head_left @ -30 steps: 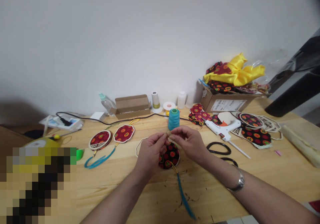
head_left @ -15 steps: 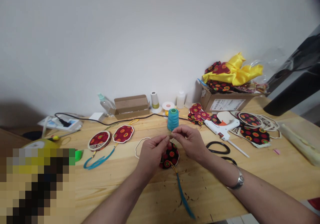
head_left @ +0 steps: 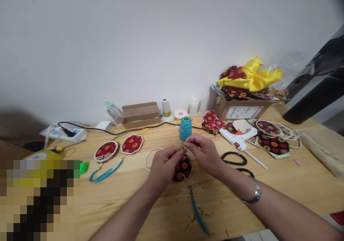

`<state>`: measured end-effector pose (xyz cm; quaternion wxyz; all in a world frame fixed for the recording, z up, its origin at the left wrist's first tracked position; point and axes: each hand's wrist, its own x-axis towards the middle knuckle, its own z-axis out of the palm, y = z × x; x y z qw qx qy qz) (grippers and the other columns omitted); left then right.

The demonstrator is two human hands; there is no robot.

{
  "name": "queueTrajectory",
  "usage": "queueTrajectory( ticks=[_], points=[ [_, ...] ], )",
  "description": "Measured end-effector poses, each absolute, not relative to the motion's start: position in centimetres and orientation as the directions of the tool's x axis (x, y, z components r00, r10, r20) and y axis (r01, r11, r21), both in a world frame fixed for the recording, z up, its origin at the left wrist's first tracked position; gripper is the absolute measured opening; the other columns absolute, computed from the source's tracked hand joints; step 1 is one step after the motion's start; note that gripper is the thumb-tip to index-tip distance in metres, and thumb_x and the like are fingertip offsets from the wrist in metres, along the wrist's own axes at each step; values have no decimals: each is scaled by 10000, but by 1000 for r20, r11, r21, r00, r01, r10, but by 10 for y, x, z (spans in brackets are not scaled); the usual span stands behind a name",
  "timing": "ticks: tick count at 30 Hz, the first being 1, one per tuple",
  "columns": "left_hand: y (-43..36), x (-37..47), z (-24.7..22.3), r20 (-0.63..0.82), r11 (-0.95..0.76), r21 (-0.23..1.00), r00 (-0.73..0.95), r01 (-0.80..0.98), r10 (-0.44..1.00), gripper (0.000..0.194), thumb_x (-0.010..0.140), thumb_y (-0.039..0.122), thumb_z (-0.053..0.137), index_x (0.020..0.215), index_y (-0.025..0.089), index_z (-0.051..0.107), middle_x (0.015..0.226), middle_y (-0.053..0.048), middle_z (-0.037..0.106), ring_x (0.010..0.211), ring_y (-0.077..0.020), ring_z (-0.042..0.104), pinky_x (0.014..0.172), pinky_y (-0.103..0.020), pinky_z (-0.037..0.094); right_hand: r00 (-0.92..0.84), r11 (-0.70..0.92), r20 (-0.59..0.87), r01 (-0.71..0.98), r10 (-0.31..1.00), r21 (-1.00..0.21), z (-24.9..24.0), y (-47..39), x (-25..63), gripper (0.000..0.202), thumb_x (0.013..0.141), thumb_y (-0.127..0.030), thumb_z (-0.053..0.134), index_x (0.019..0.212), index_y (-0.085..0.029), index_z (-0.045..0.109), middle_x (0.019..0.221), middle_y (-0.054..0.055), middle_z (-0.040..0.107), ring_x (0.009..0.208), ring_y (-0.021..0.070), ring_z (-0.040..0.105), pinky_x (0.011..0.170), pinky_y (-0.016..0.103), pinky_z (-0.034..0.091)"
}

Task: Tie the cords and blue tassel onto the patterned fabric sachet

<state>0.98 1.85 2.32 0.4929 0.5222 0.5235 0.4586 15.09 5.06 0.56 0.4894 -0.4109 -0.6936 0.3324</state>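
My left hand [head_left: 165,164] and my right hand [head_left: 201,149] meet fingertip to fingertip, both pinched on a thin cord [head_left: 183,146] that is barely visible between them. Under them lies a black and red patterned fabric ornament [head_left: 185,166] with a pale scalloped rim, partly covered by my left hand. A blue tassel [head_left: 197,212] hangs toward me from its yellow loop. Left of my left hand, a pale scalloped frame [head_left: 150,158] shows in part. Just beyond my fingers stands a cone of blue thread [head_left: 185,129].
Two red tasselled ornaments [head_left: 106,150] lie to the left. On the right are black-handled scissors [head_left: 233,158], a white glue gun [head_left: 239,139], patterned fabric pieces and a full cardboard box [head_left: 242,109]. A black cable [head_left: 134,128] runs along the back, near bottles and an open box.
Both hands stay nearly in place, with only small shifts of the fingertips at the cord. The ornament and tassel lie as before.
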Motion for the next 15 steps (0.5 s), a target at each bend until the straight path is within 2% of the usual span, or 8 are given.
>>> queueTrajectory(
  ticks=[5, 10, 15],
  points=[
    [19, 8, 17, -98, 97, 994, 12, 55, 995, 183, 718, 319, 643, 668, 153, 701, 602, -13, 584, 555, -110, 447, 518, -209, 342, -156, 404, 376, 231, 913, -885, 5, 53, 151, 173, 840, -222, 502, 721, -168, 615, 717, 20, 628, 700, 136, 571, 658, 255, 449],
    [20, 8, 17, -74, 73, 997, 26, 39, 997, 184, 707, 331, 653, 684, 161, 719, 553, 10, 547, 522, -98, 407, 495, -202, 315, -208, 346, 312, 154, 927, -926, 6, 51, 150, 118, 787, -249, 573, 712, -172, 624, 667, 4, 610, 641, 127, 552, 606, 246, 450],
    [19, 9, 20, -36, 33, 997, 29, 72, 999, 153, 716, 294, 643, 722, 178, 742, 613, -6, 607, 587, -121, 470, 550, -212, 353, -199, 326, 295, 140, 934, -935, 5, 50, 149, 78, 743, -235, 617, 696, -173, 616, 653, -2, 594, 621, 123, 531, 574, 239, 435]
  ],
)
